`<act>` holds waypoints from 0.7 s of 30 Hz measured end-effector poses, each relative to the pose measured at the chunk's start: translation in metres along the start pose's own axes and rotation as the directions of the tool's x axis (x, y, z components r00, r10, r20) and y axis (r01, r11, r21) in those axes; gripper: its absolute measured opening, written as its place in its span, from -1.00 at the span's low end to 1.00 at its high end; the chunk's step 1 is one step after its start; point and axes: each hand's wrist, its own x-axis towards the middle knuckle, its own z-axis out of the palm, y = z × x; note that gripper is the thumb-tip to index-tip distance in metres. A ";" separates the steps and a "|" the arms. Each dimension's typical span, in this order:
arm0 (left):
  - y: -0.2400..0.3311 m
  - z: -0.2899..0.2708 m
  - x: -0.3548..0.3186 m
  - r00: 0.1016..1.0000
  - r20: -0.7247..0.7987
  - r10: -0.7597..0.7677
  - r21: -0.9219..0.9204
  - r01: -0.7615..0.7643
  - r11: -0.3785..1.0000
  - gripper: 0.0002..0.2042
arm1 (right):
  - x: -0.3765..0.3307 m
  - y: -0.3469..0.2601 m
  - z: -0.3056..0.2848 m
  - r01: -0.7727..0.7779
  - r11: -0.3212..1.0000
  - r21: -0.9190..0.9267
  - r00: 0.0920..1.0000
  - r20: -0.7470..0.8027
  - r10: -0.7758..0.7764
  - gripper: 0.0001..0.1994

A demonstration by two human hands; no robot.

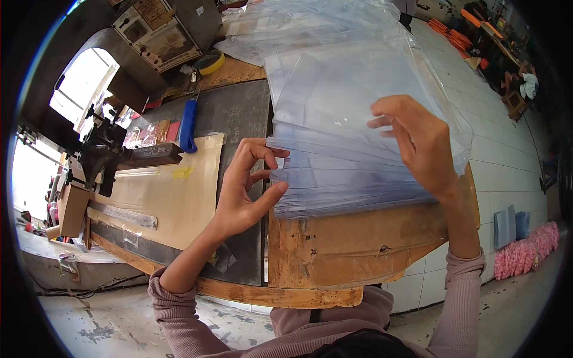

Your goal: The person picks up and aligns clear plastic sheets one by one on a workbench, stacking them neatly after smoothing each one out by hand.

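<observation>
At the stacked clear pouches (pixel 340 161), left hand (pixel 242 200) is spread, right hand (pixel 427 143) half-curled.

The sheets (pixel 352 146) are thin, clear plastic with a blue tint. They lie in a loose, many-layered stack on the wooden table (pixel 352 247). The near edges fan out in uneven steps, and the tint is deepest there. The upper surfaces are glossy, lightly rippled and marked by small reflections.
</observation>
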 end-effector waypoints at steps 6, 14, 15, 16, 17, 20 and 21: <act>-0.002 0.000 0.000 1.000 0.006 0.013 0.024 -0.013 1.000 -0.71 | 0.000 0.000 -0.004 0.189 0.977 -0.095 0.981 0.059 -0.184 -0.89; 0.000 0.000 0.000 1.000 0.011 0.006 0.053 -0.007 0.999 -0.61 | -0.001 -0.002 -0.002 0.258 0.937 -0.236 0.961 0.166 -0.222 -0.74; 0.000 0.000 0.000 1.000 0.011 0.007 0.042 -0.008 0.999 -0.61 | -0.001 -0.002 -0.001 0.264 0.936 -0.232 0.958 0.175 -0.227 -0.74; 0.000 0.000 0.000 1.000 0.014 0.008 0.043 -0.009 0.999 -0.61 | -0.002 -0.003 -0.002 0.270 0.925 -0.268 0.955 0.195 -0.222 -0.74; 0.001 0.000 0.001 1.000 0.017 0.010 0.045 -0.011 0.999 -0.61 | -0.004 -0.005 -0.002 0.275 0.912 -0.304 0.953 0.214 -0.216 -0.72; 0.003 -0.002 0.000 0.999 0.037 -0.002 0.099 -0.002 0.995 -0.61 | -0.004 -0.005 0.004 0.321 0.885 -0.337 0.939 0.234 -0.251 -0.74; 0.004 -0.003 0.001 0.999 0.049 -0.003 0.126 -0.003 0.992 -0.61 | -0.004 -0.006 0.005 0.340 0.876 -0.342 0.934 0.231 -0.272 -0.76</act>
